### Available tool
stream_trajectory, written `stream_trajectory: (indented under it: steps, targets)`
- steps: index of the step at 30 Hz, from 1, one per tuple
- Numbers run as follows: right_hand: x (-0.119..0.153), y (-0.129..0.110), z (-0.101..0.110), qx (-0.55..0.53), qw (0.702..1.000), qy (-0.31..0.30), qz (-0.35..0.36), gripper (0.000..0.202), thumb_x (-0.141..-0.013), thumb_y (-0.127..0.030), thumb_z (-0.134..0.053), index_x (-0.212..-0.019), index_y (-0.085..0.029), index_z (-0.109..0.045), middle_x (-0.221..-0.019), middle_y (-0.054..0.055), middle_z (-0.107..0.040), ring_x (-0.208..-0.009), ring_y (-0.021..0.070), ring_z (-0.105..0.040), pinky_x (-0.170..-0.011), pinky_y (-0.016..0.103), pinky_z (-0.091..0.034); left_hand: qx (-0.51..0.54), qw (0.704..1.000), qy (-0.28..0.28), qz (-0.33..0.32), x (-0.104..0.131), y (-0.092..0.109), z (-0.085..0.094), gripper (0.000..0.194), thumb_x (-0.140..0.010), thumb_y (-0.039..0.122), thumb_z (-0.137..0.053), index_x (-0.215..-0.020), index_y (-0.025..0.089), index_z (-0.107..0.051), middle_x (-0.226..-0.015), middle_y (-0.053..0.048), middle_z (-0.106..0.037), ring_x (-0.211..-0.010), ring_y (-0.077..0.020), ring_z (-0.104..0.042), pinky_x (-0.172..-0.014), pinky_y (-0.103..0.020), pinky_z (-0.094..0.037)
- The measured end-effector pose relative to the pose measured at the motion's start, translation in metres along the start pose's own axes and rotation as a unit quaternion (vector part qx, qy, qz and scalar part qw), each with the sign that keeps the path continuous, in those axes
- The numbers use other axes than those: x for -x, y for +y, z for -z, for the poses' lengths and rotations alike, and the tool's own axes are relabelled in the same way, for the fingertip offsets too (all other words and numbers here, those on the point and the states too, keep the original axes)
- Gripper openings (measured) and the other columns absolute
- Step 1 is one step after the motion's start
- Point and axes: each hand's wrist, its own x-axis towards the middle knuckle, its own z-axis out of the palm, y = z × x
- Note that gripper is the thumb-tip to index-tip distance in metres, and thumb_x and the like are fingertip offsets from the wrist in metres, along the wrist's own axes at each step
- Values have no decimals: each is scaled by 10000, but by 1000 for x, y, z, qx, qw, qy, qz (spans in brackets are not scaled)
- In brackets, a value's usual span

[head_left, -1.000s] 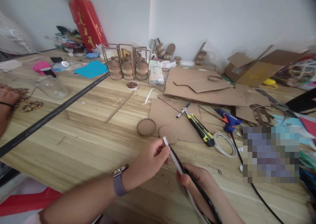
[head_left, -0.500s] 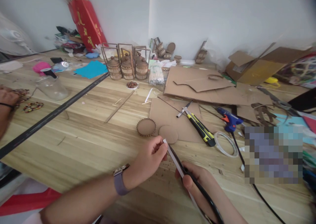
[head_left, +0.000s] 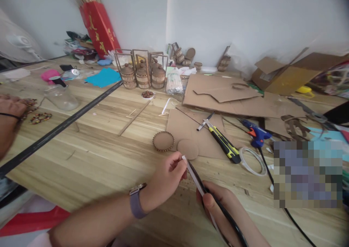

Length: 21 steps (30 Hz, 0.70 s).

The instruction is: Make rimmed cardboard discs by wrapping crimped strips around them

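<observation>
My left hand [head_left: 169, 181], with a watch on its wrist, pinches the upper end of a narrow white strip [head_left: 194, 175] between thumb and fingers. Lower down, my right hand [head_left: 222, 205] is closed around the same strip. Along the strip's right side runs a glossy black curved piece [head_left: 228, 218], also in the right hand; its kind is unclear. Just beyond my left hand lie a round cardboard disc [head_left: 188, 149] and a shallow round tray with a beaded-looking rim [head_left: 163, 141].
A yellow-black utility knife [head_left: 225, 143], a tape roll [head_left: 253, 161] and a blue glue gun [head_left: 256, 132] lie to the right. Cardboard sheets [head_left: 207, 90] and small lidded baskets [head_left: 143, 78] stand farther back. Another person's hand [head_left: 12, 107] is at left, by a beaded bracelet [head_left: 40, 118].
The whole view has shifted slightly, so everything appears a little farther right. Both hands keep the same grip on the strip, with hardly any movement between them.
</observation>
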Motion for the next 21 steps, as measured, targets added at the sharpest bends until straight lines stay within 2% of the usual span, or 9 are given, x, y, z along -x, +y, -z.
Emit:
stream_trajectory:
  steps: [5,9,13,16,21]
  targets:
    - [1,6,-1,17,1000,0,9,692,-823,-846,-243,-648,-207,-445,-602,-18,-414,-576,144,-393,-515,258,-266,16,1000,1,-2,-1,-3,-1,231,-871,286,-441,-655,204,-433,-548,61,-439,-519,-97,-402,-488,-220,-304]
    - [1,8,-3,16,1000,-3,9,697,-795,-872,-244,-632,-213,-399,-594,-29,-373,-562,135,-362,-501,256,-243,27,1000,3,4,0,-3,-1,221,-866,286,-442,-661,205,-438,-550,60,-442,-517,-99,-405,-487,-220,-309]
    - [-1,8,-3,6,1000,-9,6,734,-737,-916,-265,-650,-209,-442,-600,-26,-403,-565,140,-381,-502,254,-253,22,1000,4,0,1,-2,-2,225,-869,290,-440,-661,206,-436,-555,57,-443,-522,-100,-412,-495,-219,-320]
    - [-2,6,-1,-12,1000,-18,10,741,-741,-912,-272,-689,-204,-484,-621,-16,-444,-578,146,-406,-513,252,-282,18,1000,-8,0,2,-4,-3,230,-875,296,-441,-664,206,-438,-558,55,-449,-520,-101,-410,-504,-220,-326]
    - [-3,3,0,-17,1000,-14,8,732,-758,-898,-273,-684,-202,-484,-621,-15,-430,-592,151,-399,-518,253,-283,20,1000,-5,8,2,-6,-5,230,-879,304,-445,-672,205,-442,-562,56,-447,-522,-100,-406,-507,-218,-328]
